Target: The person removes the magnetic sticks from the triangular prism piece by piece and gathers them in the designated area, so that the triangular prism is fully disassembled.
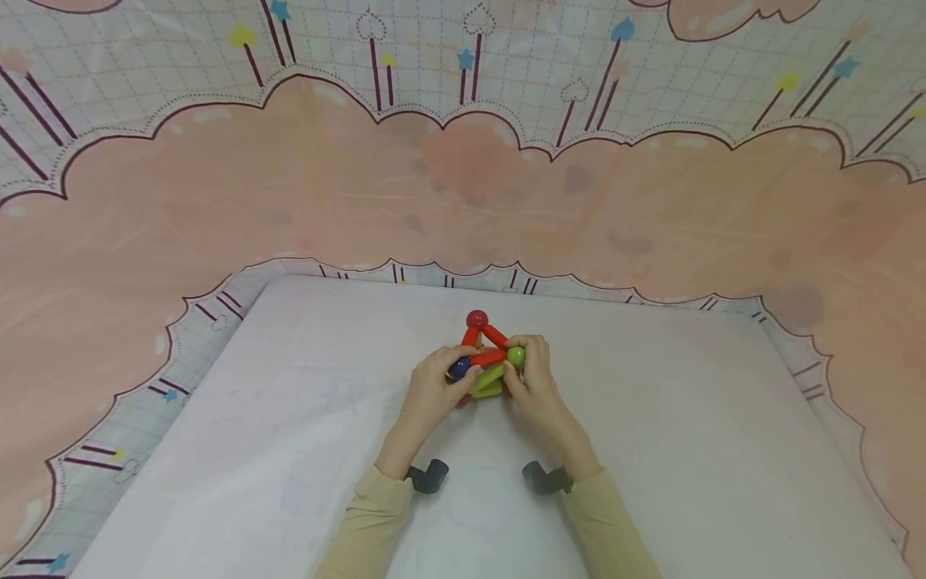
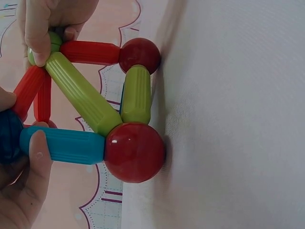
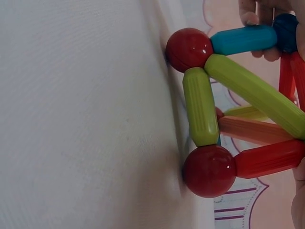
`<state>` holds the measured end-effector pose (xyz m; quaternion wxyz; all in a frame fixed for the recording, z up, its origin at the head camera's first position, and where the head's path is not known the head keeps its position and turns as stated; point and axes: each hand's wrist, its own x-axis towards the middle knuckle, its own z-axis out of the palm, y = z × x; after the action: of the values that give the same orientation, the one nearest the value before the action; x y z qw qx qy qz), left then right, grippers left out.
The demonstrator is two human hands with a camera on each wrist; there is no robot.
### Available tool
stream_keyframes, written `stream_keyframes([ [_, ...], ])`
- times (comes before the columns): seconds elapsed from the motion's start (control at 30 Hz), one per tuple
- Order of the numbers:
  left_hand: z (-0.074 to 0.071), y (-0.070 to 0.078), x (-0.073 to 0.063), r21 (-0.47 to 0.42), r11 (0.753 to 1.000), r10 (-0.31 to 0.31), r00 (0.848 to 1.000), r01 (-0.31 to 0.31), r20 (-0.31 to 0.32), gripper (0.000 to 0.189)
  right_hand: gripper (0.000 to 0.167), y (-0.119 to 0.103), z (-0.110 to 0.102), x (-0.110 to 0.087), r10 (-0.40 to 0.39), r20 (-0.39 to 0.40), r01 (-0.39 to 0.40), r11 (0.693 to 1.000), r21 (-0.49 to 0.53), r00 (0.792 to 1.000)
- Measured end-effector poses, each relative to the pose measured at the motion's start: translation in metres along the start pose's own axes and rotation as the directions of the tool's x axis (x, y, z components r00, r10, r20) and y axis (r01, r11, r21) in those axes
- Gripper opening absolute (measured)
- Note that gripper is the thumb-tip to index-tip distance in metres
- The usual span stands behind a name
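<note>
A frame of ribbed magnetic sticks and balls stands on the white table (image 1: pixel 687 434). My left hand (image 1: pixel 427 392) pinches its dark blue ball (image 1: pixel 459 368), the thumb lying by the blue stick (image 2: pixel 71 145). On the other side my right hand (image 1: pixel 540 392) holds the green ball (image 1: pixel 515 356) between thumb and fingers. A red stick (image 1: pixel 488 357) joins these two balls. Behind them, another red ball (image 1: pixel 477 320) tops two red sticks. Down at the table, a short green stick (image 3: pixel 200 107) links two red balls, and a longer green stick (image 2: pixel 83 93) slants up to the green ball.
Dark wrist-worn camera pieces (image 1: pixel 430 476) jut inward from both wrists, over the table's near part. Beyond the table's far edge hangs a peach and white patterned cloth (image 1: pixel 463 193), which also runs down both sides.
</note>
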<state>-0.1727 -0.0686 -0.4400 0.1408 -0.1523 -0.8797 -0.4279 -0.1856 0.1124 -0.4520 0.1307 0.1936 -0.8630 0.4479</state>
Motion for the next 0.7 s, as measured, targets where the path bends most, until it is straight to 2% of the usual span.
stream_keyframes([
  [0.4, 0.0021, -0.0015, 0.0001, 0.007, 1.000, 0.020, 1.000, -0.020, -0.005, 0.025, 0.030, 0.0031, 0.0002, -0.0020, -0.003, 0.011, 0.002, 0.999, 0.034, 1.000],
  [0.7, 0.0019, 0.0001, 0.0008, 0.003, 1.000, 0.014, 1.000, -0.014, 0.004, 0.024, 0.033, 0.0045, 0.0010, -0.0027, -0.040, -0.029, 0.041, 0.998, 0.044, 0.999],
])
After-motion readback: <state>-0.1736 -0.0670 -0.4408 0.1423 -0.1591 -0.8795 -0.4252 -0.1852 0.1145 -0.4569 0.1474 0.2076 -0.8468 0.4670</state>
